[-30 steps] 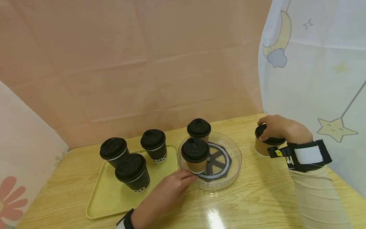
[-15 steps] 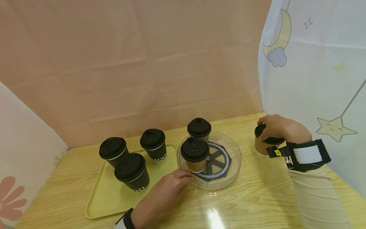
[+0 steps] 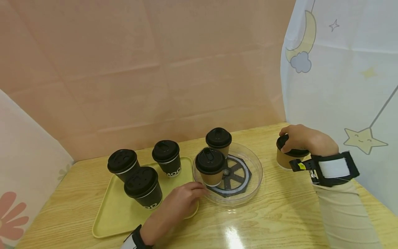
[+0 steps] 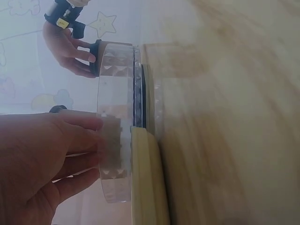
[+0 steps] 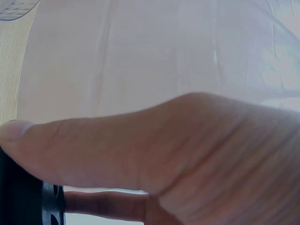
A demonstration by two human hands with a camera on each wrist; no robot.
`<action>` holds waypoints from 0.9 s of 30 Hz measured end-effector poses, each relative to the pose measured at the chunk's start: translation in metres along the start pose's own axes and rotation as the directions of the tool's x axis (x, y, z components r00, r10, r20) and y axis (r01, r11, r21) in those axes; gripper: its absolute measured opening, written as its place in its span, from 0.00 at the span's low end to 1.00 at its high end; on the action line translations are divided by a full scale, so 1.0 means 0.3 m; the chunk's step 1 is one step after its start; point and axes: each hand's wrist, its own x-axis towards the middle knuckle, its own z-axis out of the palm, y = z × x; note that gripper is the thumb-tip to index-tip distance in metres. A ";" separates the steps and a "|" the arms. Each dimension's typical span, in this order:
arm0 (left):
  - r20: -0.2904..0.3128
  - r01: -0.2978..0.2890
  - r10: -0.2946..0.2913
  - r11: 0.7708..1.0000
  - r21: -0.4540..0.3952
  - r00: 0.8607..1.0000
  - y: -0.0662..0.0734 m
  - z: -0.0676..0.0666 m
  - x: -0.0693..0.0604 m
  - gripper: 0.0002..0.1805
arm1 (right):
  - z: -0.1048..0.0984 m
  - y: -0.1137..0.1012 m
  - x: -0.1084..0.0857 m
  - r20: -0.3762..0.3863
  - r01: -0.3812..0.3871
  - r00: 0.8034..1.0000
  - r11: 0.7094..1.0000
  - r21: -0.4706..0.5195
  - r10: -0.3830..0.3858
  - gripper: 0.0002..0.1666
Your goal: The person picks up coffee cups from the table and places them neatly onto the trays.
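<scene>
In the head view my left hand reaches over the tray's right edge to the near-left side of a clear round dish with a spoked base. The left wrist view shows its fingers, fairly straight, at the dish's clear wall. Two brown paper cups with black lids, a front cup and a back cup, stand upright in the dish. At the right, my right hand grips another lidded brown cup from above, upright at the table. Its black lid shows beside my thumb in the right wrist view.
A yellow tray lies to the left, close against the dish. It bears three black lidded cups: a rear-left cup, a front cup and a right cup. Cloth walls stand behind and at both sides.
The dish has turned slightly clockwise: its front cup shifted left and back, its back cup to the right. My left hand has slid a little left. The right hand stays put on its cup.
</scene>
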 end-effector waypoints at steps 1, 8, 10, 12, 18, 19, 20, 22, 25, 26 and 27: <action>0.001 0.005 -0.005 1.000 -0.002 1.000 -0.001 -0.001 0.000 0.17 | -0.002 -0.005 -0.004 0.001 -0.001 1.000 1.000 0.000 0.001 0.41; 0.007 0.018 -0.018 1.000 -0.004 1.000 -0.014 -0.001 -0.003 0.13 | 0.000 -0.002 -0.002 0.005 0.004 1.000 1.000 -0.008 -0.004 0.41; -0.002 0.017 -0.017 1.000 0.002 1.000 -0.017 0.000 -0.004 0.12 | 0.006 0.006 0.007 0.003 -0.002 1.000 1.000 -0.008 0.002 0.42; -0.011 0.015 -0.015 1.000 0.011 1.000 -0.020 0.002 -0.005 0.12 | 0.009 0.010 0.012 0.000 -0.003 1.000 1.000 -0.006 0.003 0.42; -0.030 0.031 -0.030 0.999 0.032 0.999 -0.026 0.002 -0.005 0.11 | 0.003 0.000 0.002 0.004 -0.004 1.000 1.000 -0.003 0.004 0.42; -0.030 0.036 -0.035 0.999 0.033 0.999 -0.026 0.000 -0.005 0.11 | 0.001 -0.004 -0.001 0.002 -0.005 1.000 1.000 -0.003 0.005 0.41; -0.028 0.043 -0.042 0.999 0.033 0.999 -0.026 -0.001 -0.004 0.11 | -0.001 -0.008 -0.005 0.005 -0.006 1.000 1.000 -0.003 0.006 0.41; -0.024 0.055 -0.055 0.998 0.033 0.998 -0.028 -0.003 -0.003 0.11 | -0.005 -0.017 -0.013 0.002 -0.009 1.000 1.000 -0.003 0.009 0.40; -0.015 0.065 -0.064 0.997 0.029 0.998 -0.031 -0.004 -0.002 0.12 | -0.009 -0.024 -0.021 0.002 -0.005 1.000 1.000 -0.004 0.005 0.40; -0.014 0.065 -0.065 0.997 0.030 0.998 -0.032 -0.004 -0.003 0.12 | -0.010 -0.024 -0.022 0.002 -0.005 1.000 1.000 -0.002 0.005 0.40; -0.014 0.063 -0.063 0.997 0.033 0.998 -0.034 -0.004 -0.003 0.12 | -0.010 -0.025 -0.023 0.002 -0.005 1.000 1.000 0.001 0.005 0.40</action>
